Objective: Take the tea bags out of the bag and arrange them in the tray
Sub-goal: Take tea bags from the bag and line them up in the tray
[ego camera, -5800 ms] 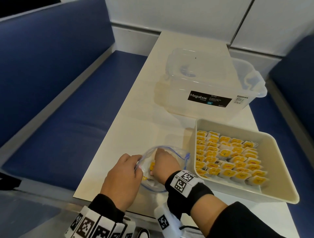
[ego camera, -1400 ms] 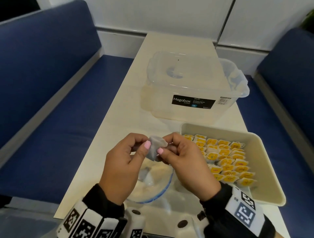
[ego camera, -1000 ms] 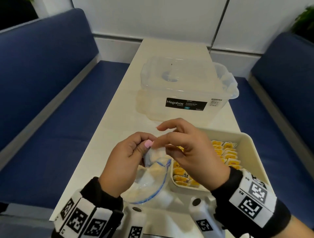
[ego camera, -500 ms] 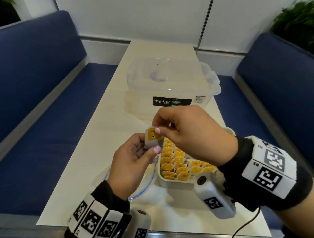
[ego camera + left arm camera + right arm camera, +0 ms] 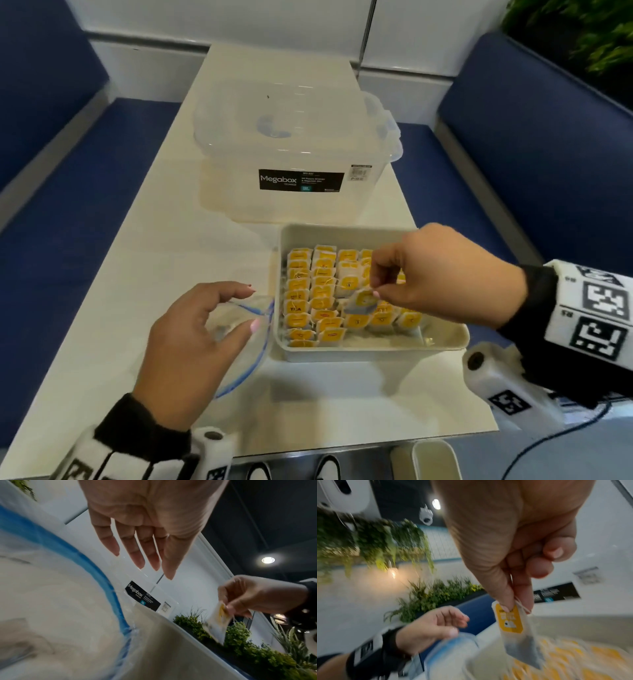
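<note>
My right hand [image 5: 375,286] pinches a tea bag [image 5: 361,301] with a yellow tag by its top, and it hangs over the cream tray [image 5: 442,342]. In the right wrist view the tea bag [image 5: 513,627] dangles from thumb and forefinger above the blurred rows. Several yellow-tagged tea bags [image 5: 308,294] stand in rows in the tray's left part. My left hand [image 5: 251,310] hovers with fingers spread and relaxed over the mouth of the clear zip bag [image 5: 246,346], just left of the tray. Its fingers [image 5: 137,555] hold nothing. The bag's blue zip edge [image 5: 106,577] curves below them.
A clear lidded storage box [image 5: 291,150] labelled Megabox stands behind the tray on the cream table [image 5: 171,257]. Blue benches [image 5: 61,205] flank the table on both sides. Green plants [image 5: 582,41] grow behind the right bench.
Both hands held the tea bag together in front of me. My left hand has let go and dropped to the zip bag; my right hand has carried the tea bag over the tray.
</note>
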Motion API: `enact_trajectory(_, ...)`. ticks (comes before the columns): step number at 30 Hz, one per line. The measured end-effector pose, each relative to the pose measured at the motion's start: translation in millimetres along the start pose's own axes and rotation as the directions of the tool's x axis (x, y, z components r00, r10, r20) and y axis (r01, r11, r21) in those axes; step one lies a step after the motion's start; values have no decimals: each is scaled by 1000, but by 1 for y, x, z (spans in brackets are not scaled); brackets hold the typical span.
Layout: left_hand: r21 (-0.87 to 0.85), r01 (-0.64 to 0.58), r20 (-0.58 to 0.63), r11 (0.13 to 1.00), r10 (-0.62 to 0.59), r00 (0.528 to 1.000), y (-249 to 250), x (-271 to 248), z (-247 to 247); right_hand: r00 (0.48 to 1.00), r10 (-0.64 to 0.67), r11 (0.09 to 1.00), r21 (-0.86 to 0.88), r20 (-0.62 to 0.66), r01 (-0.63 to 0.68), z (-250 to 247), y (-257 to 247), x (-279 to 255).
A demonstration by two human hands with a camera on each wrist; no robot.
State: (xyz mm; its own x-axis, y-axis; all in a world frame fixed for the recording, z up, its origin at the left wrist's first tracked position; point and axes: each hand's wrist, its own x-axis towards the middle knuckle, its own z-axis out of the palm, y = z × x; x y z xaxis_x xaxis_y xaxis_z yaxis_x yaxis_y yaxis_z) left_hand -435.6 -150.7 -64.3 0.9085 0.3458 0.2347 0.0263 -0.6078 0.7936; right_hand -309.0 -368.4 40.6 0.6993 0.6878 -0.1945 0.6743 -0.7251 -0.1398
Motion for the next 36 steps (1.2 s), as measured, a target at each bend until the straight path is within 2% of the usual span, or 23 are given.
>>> enact_trajectory(4,46,42,-9,998,-42,999,-5,-2,-7,992,16,996,-88,128,-4,26,14,8)
enact_trajectory(10,-5,167,-48,986,-167,985,-9,-3,-12,968,17,994,-109,250,11,57,25,30)
enact_trajectory(14,-10,228,-43,974,-228,973,-6,-7,-12,952,16,991,-131,304,25,68,22,37)
enact_trajectory(19,-7,249,-40,969,-249,968,-4,-9,-12,939,36,991,-136,342,11,73,20,43)
enact_trajectory(25,9,243,-33,970,-243,970,-6,-8,-14,929,85,987,-158,361,-29,79,23,50)
enact_trajectory(30,44,204,-38,978,-202,979,-14,-9,-18,927,71,986,-168,368,-9,78,24,51)
enact_trajectory(33,135,215,-25,967,-214,977,-22,-9,-25,947,81,984,-177,311,-26,64,19,51)
enact_trajectory(36,263,237,-3,935,-244,970,-37,-11,-34,980,72,991,-123,184,-50,43,0,46)
